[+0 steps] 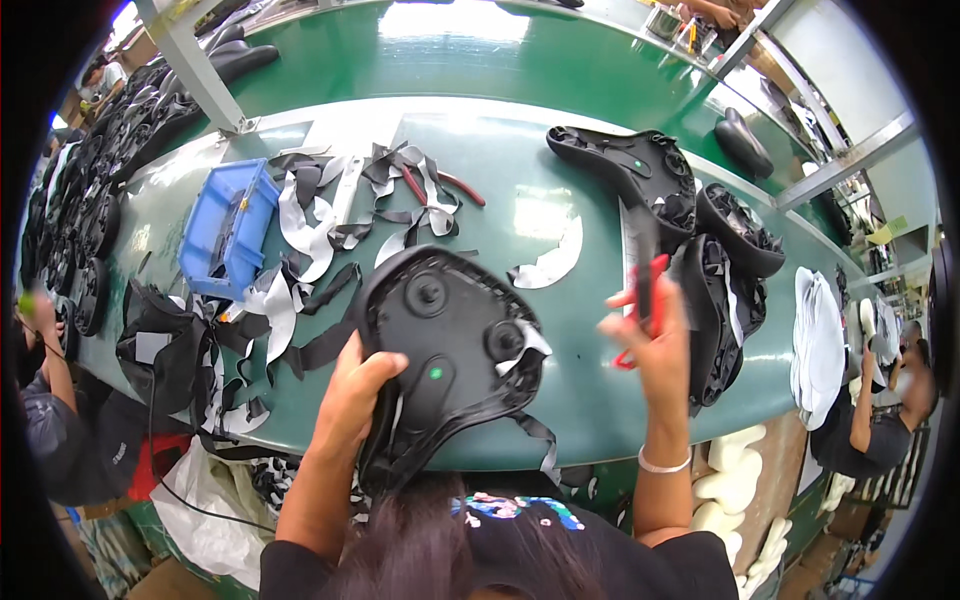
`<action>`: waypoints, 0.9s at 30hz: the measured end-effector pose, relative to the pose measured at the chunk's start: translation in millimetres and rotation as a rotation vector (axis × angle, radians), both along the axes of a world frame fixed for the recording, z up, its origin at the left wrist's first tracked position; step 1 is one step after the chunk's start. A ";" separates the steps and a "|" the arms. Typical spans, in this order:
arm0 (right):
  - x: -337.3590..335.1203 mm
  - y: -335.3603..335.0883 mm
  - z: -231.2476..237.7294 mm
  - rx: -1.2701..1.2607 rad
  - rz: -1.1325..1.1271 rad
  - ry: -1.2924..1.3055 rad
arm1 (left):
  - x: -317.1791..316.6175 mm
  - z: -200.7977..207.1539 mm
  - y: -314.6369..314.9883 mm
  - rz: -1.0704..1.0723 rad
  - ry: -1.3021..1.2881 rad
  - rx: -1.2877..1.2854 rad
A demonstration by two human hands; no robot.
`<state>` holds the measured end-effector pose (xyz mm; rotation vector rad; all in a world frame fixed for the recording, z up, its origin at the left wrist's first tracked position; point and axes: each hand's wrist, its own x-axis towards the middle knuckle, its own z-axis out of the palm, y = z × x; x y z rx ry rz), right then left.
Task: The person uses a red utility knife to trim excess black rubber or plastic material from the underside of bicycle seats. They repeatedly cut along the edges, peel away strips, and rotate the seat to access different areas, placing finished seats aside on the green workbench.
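My left hand (352,395) grips a black bicycle saddle (440,310) by its left edge, thumb on top. The saddle's underside faces up, showing round fittings and a green dot. A white scrap (524,347) clings near its right edge, and a dark strip (538,437) hangs from its lower edge. To the right, my right hand (655,345) is closed around red-handled scissors (650,300), held apart from the saddle. Their blades point upward and are smeared by motion.
Several saddles (640,170) lie at the right of the green table (480,160). Cut scraps (305,230), red-handled pliers (460,188) and a blue bin (228,230) sit at the left. White pads (815,345) lie at the right edge. Other people work at both sides.
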<state>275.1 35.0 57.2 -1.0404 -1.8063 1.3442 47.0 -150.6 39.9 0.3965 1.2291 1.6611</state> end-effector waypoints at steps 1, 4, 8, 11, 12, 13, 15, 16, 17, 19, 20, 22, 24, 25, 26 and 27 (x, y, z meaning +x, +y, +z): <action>-9.6 -13.8 -3.4 0.026 0.118 -0.035 | -2.0 -0.6 4.8 -0.022 0.007 -0.020; -29.8 -31.5 -21.8 0.491 0.211 -0.077 | 5.4 4.5 16.7 -0.038 0.048 -0.101; -18.6 -19.3 -30.1 0.535 0.011 -0.250 | 1.9 1.1 10.1 -0.061 0.049 -0.083; 29.6 34.1 -19.2 0.429 -0.472 -0.251 | -9.7 6.3 -5.6 -0.039 -0.017 -0.041; 39.2 36.5 -2.4 0.292 -0.472 -0.252 | -17.8 -2.7 -11.0 -0.022 -0.066 -0.043; 37.5 31.2 7.6 -0.014 -0.279 -0.311 | -33.5 -15.9 -12.9 0.005 -0.082 -0.097; 44.9 32.7 -21.0 0.067 -0.090 -0.148 | -47.2 -23.7 6.8 0.099 0.054 -0.046; 34.3 33.9 -21.0 0.017 -0.078 -0.117 | -55.5 -21.2 29.0 0.194 0.218 0.054; 22.9 44.1 -14.9 -0.063 -0.234 -0.025 | -57.6 4.3 47.7 0.152 -0.006 0.132; 18.5 71.5 -27.1 -0.193 -0.342 0.215 | -60.6 31.6 80.7 0.030 -0.233 0.388; 14.8 84.3 -31.6 -0.247 -0.364 0.314 | -60.2 32.5 95.0 -0.047 -0.238 0.573; 14.8 111.8 -47.2 -0.273 -0.380 0.394 | -22.0 31.8 112.1 -0.153 0.051 0.392; 9.7 124.4 -54.6 -0.261 -0.387 0.438 | -11.2 20.3 111.1 -0.503 0.142 0.279; 4.1 120.9 -52.9 -0.305 -0.339 0.419 | -3.4 9.4 110.3 -0.519 0.096 0.144; -1.8 112.7 -49.3 -0.347 -0.293 0.395 | 0.0 -3.7 111.4 -0.446 0.041 0.134; -9.2 94.2 -50.5 -0.403 -0.202 0.438 | 1.9 -19.0 113.5 -0.369 -0.017 0.125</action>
